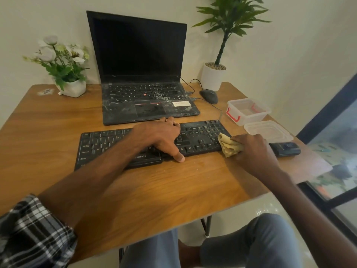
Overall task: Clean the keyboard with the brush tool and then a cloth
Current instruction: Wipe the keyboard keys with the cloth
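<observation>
A black keyboard (201,136) lies across the wooden table (173,190) in front of a laptop. My left hand (160,136) spans its middle, fingers bent over the far edge and thumb against the near edge, gripping it. My right hand (253,149) holds a bunched tan cloth (228,145) against the keyboard's right end, by the number pad. The black brush tool (286,149) lies on the table just right of my right hand, untouched. Keys under my left hand are hidden.
A dusty open laptop (143,74) stands behind the keyboard, with a mouse (209,95) to its right. A clear plastic box (249,111) with red clips and its lid (268,130) sit at the right edge. A flower pot (71,88) and a plant pot (213,76) stand at the back.
</observation>
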